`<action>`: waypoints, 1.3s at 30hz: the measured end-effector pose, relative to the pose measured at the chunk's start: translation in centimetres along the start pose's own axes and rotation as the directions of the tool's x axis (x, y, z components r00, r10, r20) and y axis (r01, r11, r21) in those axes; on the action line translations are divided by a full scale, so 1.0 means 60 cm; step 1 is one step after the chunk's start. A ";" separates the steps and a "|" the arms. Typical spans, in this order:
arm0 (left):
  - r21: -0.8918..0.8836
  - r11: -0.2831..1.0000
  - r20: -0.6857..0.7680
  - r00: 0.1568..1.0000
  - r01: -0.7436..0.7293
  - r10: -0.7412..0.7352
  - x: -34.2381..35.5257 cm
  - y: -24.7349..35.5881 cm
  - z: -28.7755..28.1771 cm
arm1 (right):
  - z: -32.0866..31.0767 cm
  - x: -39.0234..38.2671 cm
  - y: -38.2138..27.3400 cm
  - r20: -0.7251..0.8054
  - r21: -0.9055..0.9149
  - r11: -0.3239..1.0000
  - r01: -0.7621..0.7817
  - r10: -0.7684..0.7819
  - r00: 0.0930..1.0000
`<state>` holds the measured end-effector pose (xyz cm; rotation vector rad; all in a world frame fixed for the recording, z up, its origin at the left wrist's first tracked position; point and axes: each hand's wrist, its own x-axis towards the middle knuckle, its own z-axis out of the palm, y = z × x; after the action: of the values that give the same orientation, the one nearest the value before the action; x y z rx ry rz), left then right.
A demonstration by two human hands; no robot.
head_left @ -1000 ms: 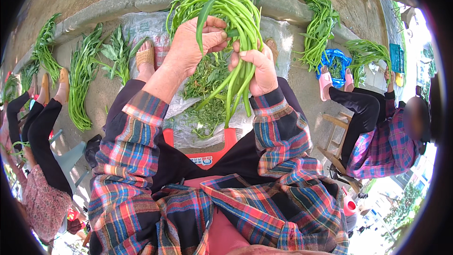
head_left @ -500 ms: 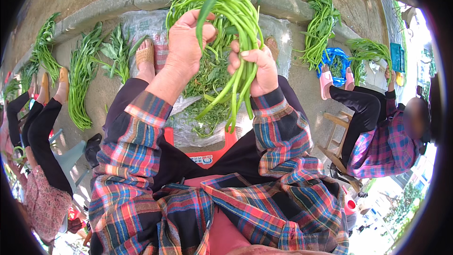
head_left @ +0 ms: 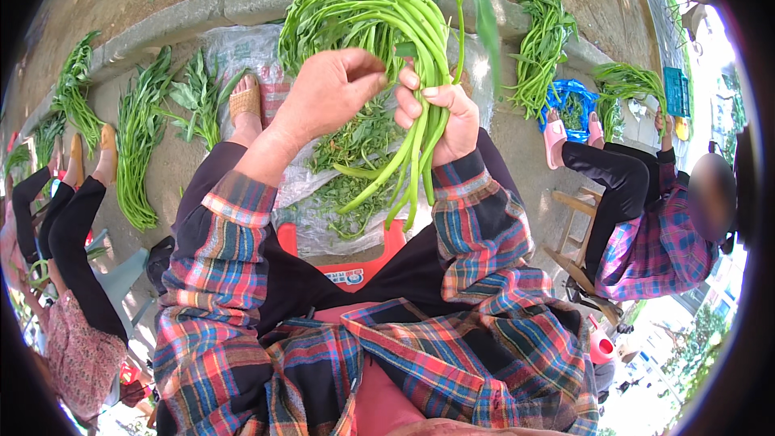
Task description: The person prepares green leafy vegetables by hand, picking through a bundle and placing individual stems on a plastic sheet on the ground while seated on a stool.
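My right hand [head_left: 444, 117] is wrapped around a bunch of water spinach [head_left: 379, 4]. Its pale stem ends hang below my fist, and the long stems arch up and over to the left. One separate stem [head_left: 460, 24] stands up from the same grip, with a blurred leaf to its right. My left hand [head_left: 335, 89] is just left of the bunch, thumb and fingers pinched together; anything between the tips is too small to make out. Below both hands, loose leaves and trimmings [head_left: 351, 194] lie on a plastic sheet [head_left: 234, 40].
A red plastic stool [head_left: 355, 266] shows between my legs. More bundles of water spinach [head_left: 141, 145] lie at left and right along the stone kerb [head_left: 186, 23]. A co-worker [head_left: 662, 234] sits at right beside a blue bag [head_left: 577, 105]; other people sit at left.
My left hand has moved down and slightly right, and the leaf it pinched no longer shows in it. A single stem now sticks up on the right of the bunch.
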<state>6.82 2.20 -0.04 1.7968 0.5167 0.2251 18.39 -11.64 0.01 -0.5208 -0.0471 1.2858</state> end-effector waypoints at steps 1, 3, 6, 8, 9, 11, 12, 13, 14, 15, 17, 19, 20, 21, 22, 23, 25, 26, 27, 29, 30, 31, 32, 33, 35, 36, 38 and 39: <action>-0.122 0.993 -0.041 0.999 0.008 -0.013 0.003 0.004 0.000 | 0.005 0.000 0.002 -0.011 -0.025 1.000 0.007 -0.007 1.000; -0.379 0.925 -0.082 0.994 0.034 -0.070 0.007 0.013 0.004 | 0.007 0.000 0.005 -0.023 -0.062 0.998 0.013 -0.015 1.000; -0.477 0.874 -0.031 0.993 0.087 -0.116 0.010 0.031 0.004 | 0.009 0.001 0.010 -0.028 -0.088 0.996 0.010 -0.013 1.000; -0.510 0.858 -0.066 0.992 0.063 -0.112 0.010 0.025 0.003 | 0.013 0.001 0.014 -0.035 -0.097 0.995 0.004 -0.007 0.999; -0.508 0.860 -0.095 0.989 0.049 -0.113 0.011 0.024 0.004 | 0.011 0.002 0.015 -0.034 -0.105 0.994 -0.012 0.008 0.999; -0.501 0.865 -0.138 0.984 0.030 -0.115 0.012 0.023 0.005 | 0.014 0.001 0.016 -0.033 -0.090 0.996 -0.016 0.013 0.999; -0.483 0.875 -0.157 0.983 0.008 -0.096 0.012 0.019 0.006 | 0.015 0.001 0.017 -0.032 -0.080 0.997 -0.018 0.015 0.999; -0.465 0.885 -0.176 0.981 -0.015 -0.076 0.013 0.013 0.006 | 0.014 0.001 0.019 -0.038 -0.088 0.996 -0.014 0.011 0.999; -0.446 0.894 -0.194 0.979 -0.037 -0.056 0.014 0.009 0.006 | 0.012 0.001 0.021 -0.037 -0.090 0.996 -0.020 0.017 0.999; -0.467 0.884 -0.180 0.981 -0.017 -0.076 0.013 0.009 0.005 | 0.011 0.002 0.022 -0.036 -0.092 0.995 -0.026 0.023 0.999; -0.508 0.861 -0.151 0.982 0.023 -0.115 0.013 0.008 0.004 | 0.011 0.002 0.023 -0.038 -0.087 0.996 -0.036 0.033 0.999; -0.587 0.807 -0.120 0.980 0.062 -0.162 0.012 0.013 0.003 | 0.011 0.002 0.024 -0.050 -0.079 0.996 -0.038 0.034 0.998; -0.625 0.777 -0.102 0.978 0.081 -0.184 0.012 0.015 0.002 | 0.010 0.002 0.025 -0.056 -0.075 0.996 -0.038 0.034 0.998; -0.655 0.747 -0.090 0.970 0.114 -0.226 0.011 0.017 0.001 | 0.009 0.001 0.025 -0.048 -0.056 0.998 -0.038 0.035 0.998; -0.684 0.715 -0.076 0.960 0.145 -0.268 0.011 0.018 0.000 | 0.008 0.000 0.025 -0.039 -0.038 0.999 -0.037 0.035 0.999; -0.712 0.680 -0.061 0.949 0.176 -0.308 0.010 0.018 0.000 | 0.006 -0.001 0.024 -0.030 -0.019 0.999 -0.036 0.035 0.999; -0.721 0.663 -0.030 0.947 0.201 -0.319 0.008 0.013 -0.005 | 0.010 0.000 0.023 -0.020 -0.010 0.998 -0.056 0.056 0.998; -0.725 0.655 -0.014 0.946 0.214 -0.324 0.006 0.011 -0.007 | 0.011 0.001 0.023 -0.015 -0.005 0.998 -0.066 0.066 0.998; -0.719 0.660 -0.018 0.944 0.216 -0.329 0.005 0.011 -0.009 | 0.011 0.000 0.023 -0.010 -0.019 0.998 -0.060 0.060 0.998; -0.708 0.671 -0.027 0.940 0.222 -0.339 0.003 0.012 -0.014 | 0.011 0.000 0.023 0.001 -0.046 0.998 -0.048 0.048 0.999; -0.713 0.668 -0.036 0.940 0.213 -0.339 0.003 0.010 -0.016 | 0.009 0.000 0.023 0.005 -0.030 0.998 -0.052 0.052 0.999; -0.718 0.665 -0.047 0.940 0.204 -0.339 0.002 0.006 -0.018 | 0.006 0.000 0.024 0.010 -0.013 0.998 -0.056 0.057 0.998; -0.724 0.662 -0.057 0.939 0.195 -0.339 0.002 0.003 -0.019 | 0.004 0.000 0.023 0.014 0.003 0.998 -0.061 0.061 0.998; -0.685 0.702 -0.072 0.941 0.194 -0.330 0.002 0.002 -0.020 | 0.004 0.000 0.022 0.013 0.005 0.998 -0.064 0.064 0.998; -0.603 0.775 -0.101 0.945 0.190 -0.311 0.002 -0.001 -0.022 | 0.007 0.001 0.019 0.010 0.010 0.998 -0.070 0.070 0.998; -0.604 0.775 -0.122 0.940 0.183 -0.317 0.001 -0.001 -0.021 | 0.010 0.001 0.019 0.001 0.013 0.997 -0.076 0.076 0.997; -0.606 0.777 -0.164 0.929 0.170 -0.331 0.000 0.001 -0.014 | 0.015 0.001 0.020 -0.016 0.019 0.996 -0.089 0.089 0.996; -0.600 0.782 -0.191 0.920 0.165 -0.341 0.000 0.003 -0.011 | 0.011 0.002 0.022 -0.013 0.016 0.997 -0.076 0.076 0.997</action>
<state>6.58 2.75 0.33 1.0843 0.8021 0.4129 17.01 -11.08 0.08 -0.5215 -0.0061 1.3557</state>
